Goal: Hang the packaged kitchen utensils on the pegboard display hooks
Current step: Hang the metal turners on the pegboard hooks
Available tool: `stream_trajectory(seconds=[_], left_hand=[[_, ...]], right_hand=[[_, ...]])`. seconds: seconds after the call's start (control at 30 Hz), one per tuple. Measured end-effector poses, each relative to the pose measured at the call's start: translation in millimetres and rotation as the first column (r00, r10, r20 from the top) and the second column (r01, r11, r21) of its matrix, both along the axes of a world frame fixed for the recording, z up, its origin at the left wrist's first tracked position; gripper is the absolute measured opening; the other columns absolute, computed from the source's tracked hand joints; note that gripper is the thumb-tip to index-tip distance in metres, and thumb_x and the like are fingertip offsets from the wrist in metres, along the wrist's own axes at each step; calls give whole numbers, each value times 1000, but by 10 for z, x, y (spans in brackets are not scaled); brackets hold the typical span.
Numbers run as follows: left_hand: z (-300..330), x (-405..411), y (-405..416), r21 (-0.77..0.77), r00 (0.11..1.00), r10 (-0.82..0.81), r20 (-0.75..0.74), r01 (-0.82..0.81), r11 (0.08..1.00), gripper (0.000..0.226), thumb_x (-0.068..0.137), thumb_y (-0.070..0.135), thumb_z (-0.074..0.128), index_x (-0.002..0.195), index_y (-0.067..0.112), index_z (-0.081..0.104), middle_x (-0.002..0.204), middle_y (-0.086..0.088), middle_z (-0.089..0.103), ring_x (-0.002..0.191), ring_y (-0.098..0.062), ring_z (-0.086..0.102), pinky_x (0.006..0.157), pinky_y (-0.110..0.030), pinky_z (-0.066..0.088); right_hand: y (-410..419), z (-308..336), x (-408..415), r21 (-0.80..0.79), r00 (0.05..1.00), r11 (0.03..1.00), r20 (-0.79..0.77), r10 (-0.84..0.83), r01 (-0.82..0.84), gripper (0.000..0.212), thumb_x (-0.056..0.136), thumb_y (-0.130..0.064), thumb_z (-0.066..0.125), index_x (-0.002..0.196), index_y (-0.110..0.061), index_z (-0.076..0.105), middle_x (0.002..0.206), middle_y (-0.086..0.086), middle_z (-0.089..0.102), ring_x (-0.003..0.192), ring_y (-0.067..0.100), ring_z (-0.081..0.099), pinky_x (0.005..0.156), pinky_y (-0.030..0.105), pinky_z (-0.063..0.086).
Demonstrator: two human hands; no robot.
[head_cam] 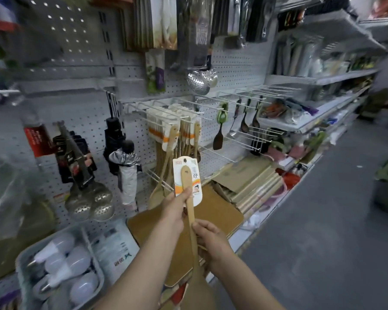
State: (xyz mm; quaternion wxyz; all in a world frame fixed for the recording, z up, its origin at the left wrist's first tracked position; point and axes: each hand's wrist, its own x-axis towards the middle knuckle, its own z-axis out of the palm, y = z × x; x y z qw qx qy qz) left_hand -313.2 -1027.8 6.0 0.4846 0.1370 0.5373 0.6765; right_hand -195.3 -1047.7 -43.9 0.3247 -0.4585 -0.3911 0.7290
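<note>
Wooden spatula (189,211) on a white backing card (188,180) was held upright before the pegboard (85,121) – left hand (174,211) pinching the card's lower edge, right hand (211,240) curled round the handle lower down – just below hooks (166,106) already hung with similar carded wooden utensils (173,135)

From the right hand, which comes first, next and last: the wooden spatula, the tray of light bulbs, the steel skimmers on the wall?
1. Wooden spatula: held in the right hand itself.
2. Tray of light bulbs: lower left, on the shelf.
3. Steel skimmers: left, hanging on the pegboard above the tray.
</note>
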Motion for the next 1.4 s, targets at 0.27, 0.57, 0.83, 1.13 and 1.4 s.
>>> stream_trajectory(seconds=[0.27,0.57,0.83,1.13,1.4], left_hand=[[-26,534,897,17,987,159,16,-159,987,15,91,18,73,106,13,73,84,-1,73,73,-19,64,63,-30,44],[432,1030,1744,70,966,256,29,-258,964,6,92,18,72,94,19,66,85,1,71,80,-15,63,67,-31,44],[473,1006,2162,61,937,347,-34,-344,937,15,93,23,71,108,18,71,99,-4,74,90,-25,65,82,-39,50],[355,716,2447,55,928,372,-24,-371,927,18,93,25,71,109,17,69,98,-4,71,87,-23,62,76,-35,49],[226,553,2543,82,925,373,-74,-368,926,9,92,23,72,99,19,70,97,-2,72,92,-23,64,86,-42,53]], right_hand=[[1110,-118,525,-23,991,991,-4,135,-135,18,96,-18,68,112,-13,73,91,7,77,81,21,67,74,33,51],[2219,172,933,37,961,969,-118,249,-246,18,94,-13,70,111,-10,71,93,11,75,76,20,68,63,27,51],[2692,234,859,33,937,945,-129,326,-324,17,94,-11,68,110,-13,72,84,8,72,64,15,64,60,25,49],[2964,200,612,50,919,927,-127,374,-371,13,95,-10,67,104,-16,74,78,3,73,65,15,64,60,25,49],[3161,48,366,32,918,926,-121,378,-377,12,94,-9,69,104,-13,74,84,7,72,70,18,64,61,27,52]])
